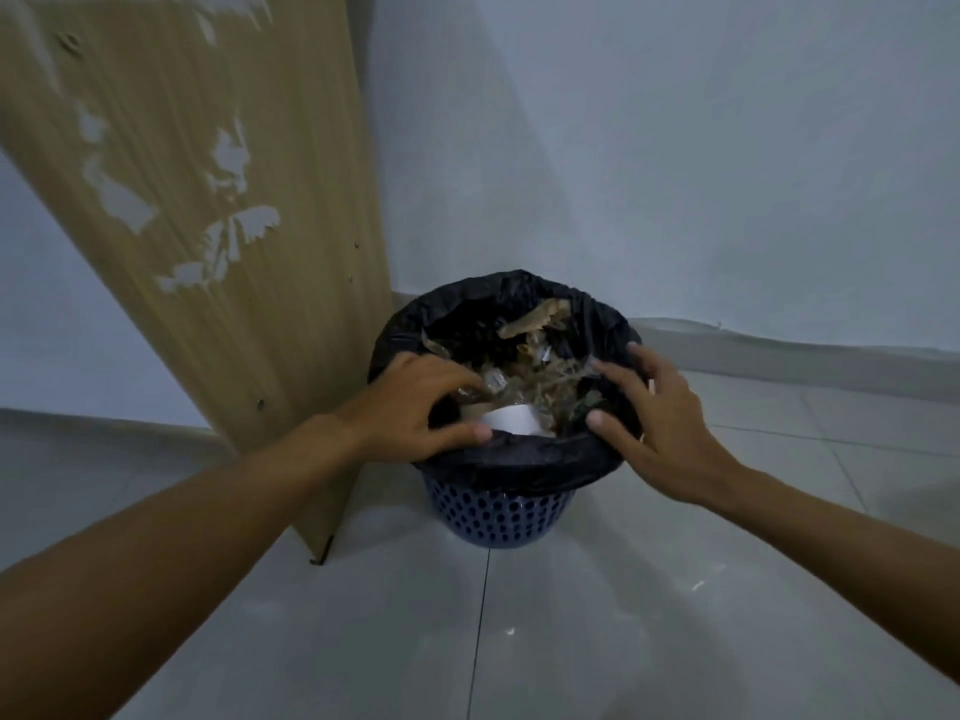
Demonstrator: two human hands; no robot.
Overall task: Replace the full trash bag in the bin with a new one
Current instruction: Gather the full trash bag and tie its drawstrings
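Two hands meet the rim of the black trash bag, which sits full in the blue bin on the tiled floor beside a wooden panel. The left hand curls its fingers over the bag's edge; the right hand rests spread fingers there.

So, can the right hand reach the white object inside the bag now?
Probably yes: the right hand is at the rim of the black bag, and the white object lies uncovered nearby.
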